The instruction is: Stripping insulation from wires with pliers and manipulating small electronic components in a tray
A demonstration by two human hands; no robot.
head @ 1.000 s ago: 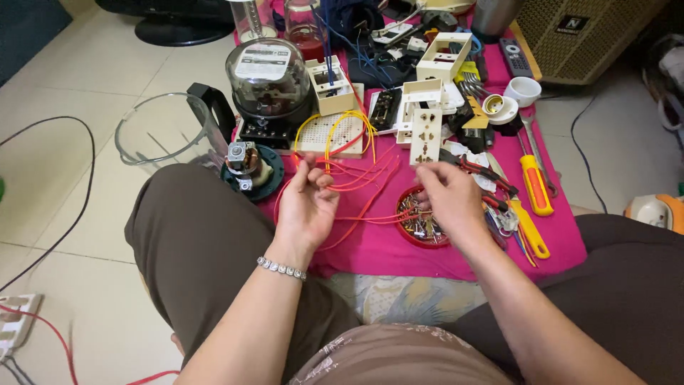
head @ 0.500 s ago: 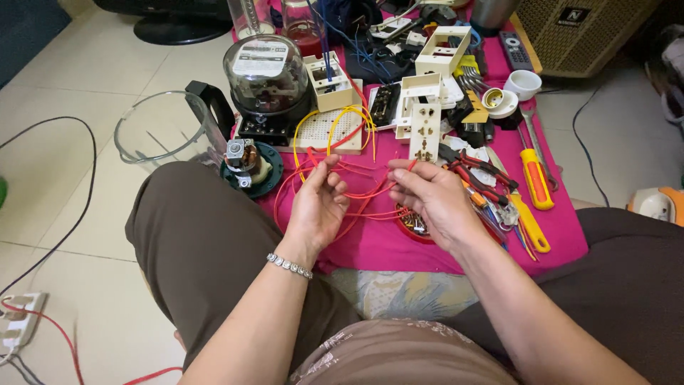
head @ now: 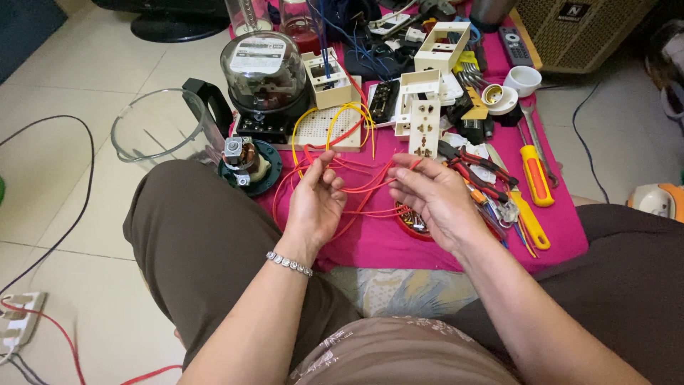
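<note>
Thin red wires (head: 360,191) run in loops between both hands over a magenta cloth (head: 399,242). My left hand (head: 315,198) has its fingers curled around the wires, thumb side up, with a beaded bracelet at the wrist. My right hand (head: 436,196) pinches a red wire end between thumb and fingertips, just below a cream socket plate (head: 423,128). Yellow wires (head: 340,117) arch over a perforated cream board (head: 322,130) just beyond the left hand.
A glass-domed electric meter (head: 265,68), a small motor on a green base (head: 246,160), a clear jug (head: 160,127), red pliers (head: 476,165), orange-handled screwdrivers (head: 534,175), a red round tin (head: 420,222) and a white cup (head: 522,80) crowd the cloth. Cables cross the tiled floor at left.
Both hands have drawn closer together and slightly toward me along the red wires. The right hand has come off the socket plate area and now pinches a wire end.
</note>
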